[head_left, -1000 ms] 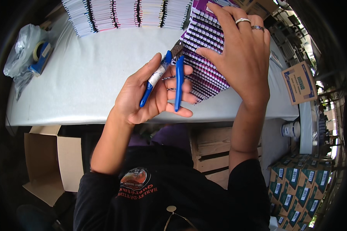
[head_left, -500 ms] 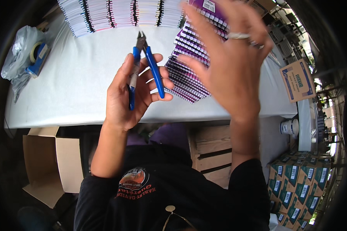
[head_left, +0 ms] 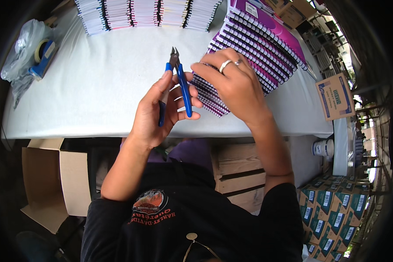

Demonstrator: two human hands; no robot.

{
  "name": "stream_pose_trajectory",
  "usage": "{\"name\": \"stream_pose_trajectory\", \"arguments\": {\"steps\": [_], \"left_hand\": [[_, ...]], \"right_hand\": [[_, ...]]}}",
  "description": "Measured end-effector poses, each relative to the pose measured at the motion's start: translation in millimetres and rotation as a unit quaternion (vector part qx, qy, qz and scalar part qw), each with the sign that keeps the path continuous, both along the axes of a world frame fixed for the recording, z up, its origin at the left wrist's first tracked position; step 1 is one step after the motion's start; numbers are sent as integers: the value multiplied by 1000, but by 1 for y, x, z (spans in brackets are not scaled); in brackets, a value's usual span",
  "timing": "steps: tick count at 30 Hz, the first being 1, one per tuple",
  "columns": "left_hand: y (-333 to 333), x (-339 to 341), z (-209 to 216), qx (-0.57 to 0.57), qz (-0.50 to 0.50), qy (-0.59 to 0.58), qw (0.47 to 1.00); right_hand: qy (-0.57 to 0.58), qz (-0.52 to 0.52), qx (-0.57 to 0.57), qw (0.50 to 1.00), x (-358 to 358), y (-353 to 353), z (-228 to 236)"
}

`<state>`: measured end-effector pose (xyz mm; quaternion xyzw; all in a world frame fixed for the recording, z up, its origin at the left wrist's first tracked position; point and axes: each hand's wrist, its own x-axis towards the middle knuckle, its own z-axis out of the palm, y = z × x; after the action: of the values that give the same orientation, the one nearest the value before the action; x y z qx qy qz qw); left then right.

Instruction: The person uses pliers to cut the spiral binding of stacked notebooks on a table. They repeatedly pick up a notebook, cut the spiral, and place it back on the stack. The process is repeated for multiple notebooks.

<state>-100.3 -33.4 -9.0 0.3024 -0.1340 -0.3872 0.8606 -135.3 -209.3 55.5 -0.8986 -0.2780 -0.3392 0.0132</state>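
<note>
My left hand (head_left: 150, 111) holds a pair of wire cutters (head_left: 185, 94) with blue handles, jaws pointing up and slightly parted. The handles rest against the palm and the loosely bent fingers. Just right of the cutters is my right hand (head_left: 242, 89), its fingers bent inward and drawn together; the fingertips and anything between them are hidden. Beneath and behind it, purple spiral-bound notebooks (head_left: 288, 41) lie overlapped in a slanting row, their coil edges showing. The right hand hides part of that row, and I cannot tell whether it touches a notebook.
Several stacks of bound white pages (head_left: 144, 13) line the far side of the white-covered table (head_left: 96, 96). A plastic bag (head_left: 22, 65) and a blue tape dispenser (head_left: 43, 65) lie left. Below are an open carton (head_left: 76, 183) and wooden crate (head_left: 240, 163); stacked boxes (head_left: 332, 214) stand right.
My right hand has come down and inward toward the cutters, its spread fingers now drawn together. My left hand has shifted slightly right with the cutters. More of the notebooks shows.
</note>
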Motion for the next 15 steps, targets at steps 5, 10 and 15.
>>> {"name": "stream_pose_trajectory", "arguments": {"steps": [5, 10, 15], "left_hand": [[-9, -1, -17, -154, -153, 22, 976], [-17, -1, -32, -213, -232, 58, 947], [-21, -4, -34, -160, -219, 35, 962]], "right_hand": [[-37, 17, 35, 999, -8, -3, 5], [-80, -96, -60, 990, -13, -3, -4], [-135, -123, -34, 983, -15, -11, -5]]}}
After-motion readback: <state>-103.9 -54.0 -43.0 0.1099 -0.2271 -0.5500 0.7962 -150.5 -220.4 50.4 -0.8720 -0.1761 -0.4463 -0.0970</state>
